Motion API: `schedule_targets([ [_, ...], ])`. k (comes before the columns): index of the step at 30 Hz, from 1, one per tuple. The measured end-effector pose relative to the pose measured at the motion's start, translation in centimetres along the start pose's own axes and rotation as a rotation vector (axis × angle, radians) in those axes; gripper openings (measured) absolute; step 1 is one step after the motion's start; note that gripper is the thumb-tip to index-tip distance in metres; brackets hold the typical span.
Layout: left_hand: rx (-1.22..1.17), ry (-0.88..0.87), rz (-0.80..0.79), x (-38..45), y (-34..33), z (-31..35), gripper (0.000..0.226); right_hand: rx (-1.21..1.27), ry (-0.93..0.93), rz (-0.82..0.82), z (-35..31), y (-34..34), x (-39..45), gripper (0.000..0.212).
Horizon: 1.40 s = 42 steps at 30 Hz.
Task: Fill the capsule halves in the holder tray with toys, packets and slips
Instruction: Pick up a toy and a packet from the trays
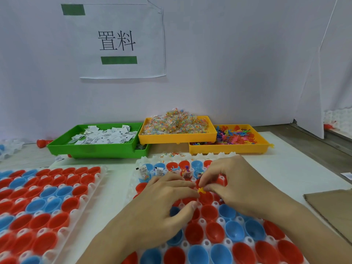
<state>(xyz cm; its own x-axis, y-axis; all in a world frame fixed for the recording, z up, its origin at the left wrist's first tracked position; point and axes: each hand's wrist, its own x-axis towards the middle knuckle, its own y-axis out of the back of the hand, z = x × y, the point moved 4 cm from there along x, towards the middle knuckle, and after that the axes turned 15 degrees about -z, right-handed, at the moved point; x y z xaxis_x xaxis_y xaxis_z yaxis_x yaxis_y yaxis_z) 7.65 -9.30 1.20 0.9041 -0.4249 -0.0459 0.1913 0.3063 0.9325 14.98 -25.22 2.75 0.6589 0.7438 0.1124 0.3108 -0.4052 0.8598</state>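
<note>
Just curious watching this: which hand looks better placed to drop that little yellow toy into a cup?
Probably the right hand: its fingertips already pinch the yellow toy just above a red capsule half. The left hand rests alongside, holding nothing visible.

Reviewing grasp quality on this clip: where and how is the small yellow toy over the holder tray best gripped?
Pinch the yellow toy by a protruding limb, from above, as the right hand does; it is tiny and spiky, and the red capsule half below opens upward.
</note>
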Motion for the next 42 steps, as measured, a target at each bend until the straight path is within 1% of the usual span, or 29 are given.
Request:
schedule_targets([
  [6, -0.037, -0.008, 0.018, -0.18, 0.17, 0.21, 0.048, -0.035, -0.008, -0.001, 0.03, 0.02, 0.05, 0.015],
  [12, -0.040, 0.005, 0.025, -0.31, 0.33, 0.27, 0.034, -0.047, 0.003, 0.009, 0.08, 0.15, 0.03, 0.021],
  [19, -0.060, 0.032, 0.014, -0.28, 0.32, 0.26, 0.045, -0.063, 0.010, 0.021, 0.17, 0.34, -0.06, 0.019],
  [24, -0.044, 0.056, -0.032, -0.18, 0.16, 0.17, 0.039, -0.050, 0.015, 0.003, 0.12, 0.06, 0.08, 0.018],
  [29, -0.043, 0.063, -0.043, -0.15, 0.14, 0.06, 0.039, -0.056, -0.007, -0.011, 0.31, -0.26, 0.08, 0.016],
  [36, -0.036, 0.058, -0.026, -0.07, 0.08, -0.12, 0.036, -0.111, -0.039, -0.040, 0.40, -0.33, 0.00, 0.018],
  [40, -0.043, 0.023, -0.007, -0.04, 0.01, -0.03, 0.044, -0.101, -0.038, -0.038, 0.42, -0.31, -0.07, 0.019],
  [42, -0.060, -0.005, 0.029, -0.17, 0.30, -0.05, 0.044, -0.094, -0.020, -0.024, 0.44, -0.08, -0.06, 0.018],
])
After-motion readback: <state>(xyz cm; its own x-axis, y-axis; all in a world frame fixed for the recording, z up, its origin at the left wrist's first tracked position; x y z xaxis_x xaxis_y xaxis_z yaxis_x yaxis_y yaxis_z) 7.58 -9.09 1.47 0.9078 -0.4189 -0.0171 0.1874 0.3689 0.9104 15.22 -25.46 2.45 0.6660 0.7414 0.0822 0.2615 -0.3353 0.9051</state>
